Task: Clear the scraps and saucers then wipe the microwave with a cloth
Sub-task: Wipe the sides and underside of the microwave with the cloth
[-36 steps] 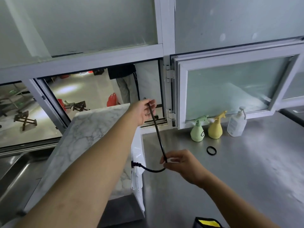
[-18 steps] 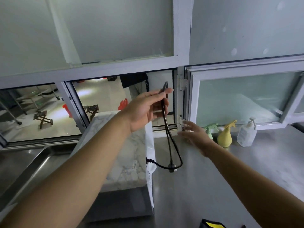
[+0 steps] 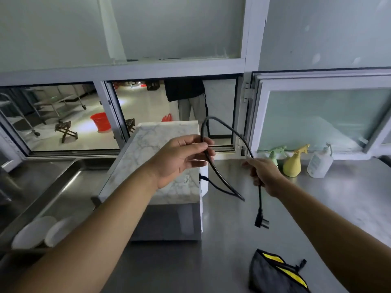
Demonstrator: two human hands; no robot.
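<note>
Head view: left hand [image 3: 182,159] and right hand [image 3: 263,175] each pinch the power cord [image 3: 220,182], likely coiling it clear of the microwave [image 3: 160,149].

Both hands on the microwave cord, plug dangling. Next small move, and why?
Probably lay the cord down beside the microwave. Left hand pinches the loop, right hand grips near the hanging plug, so neither is free for the cloth.

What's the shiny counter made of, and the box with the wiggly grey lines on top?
The counter looks like brushed stainless steel: grey and dully reflective. The microwave top looks like marble, white with grey veins, but is probably a printed film or painted finish; its side is plain white.
</note>
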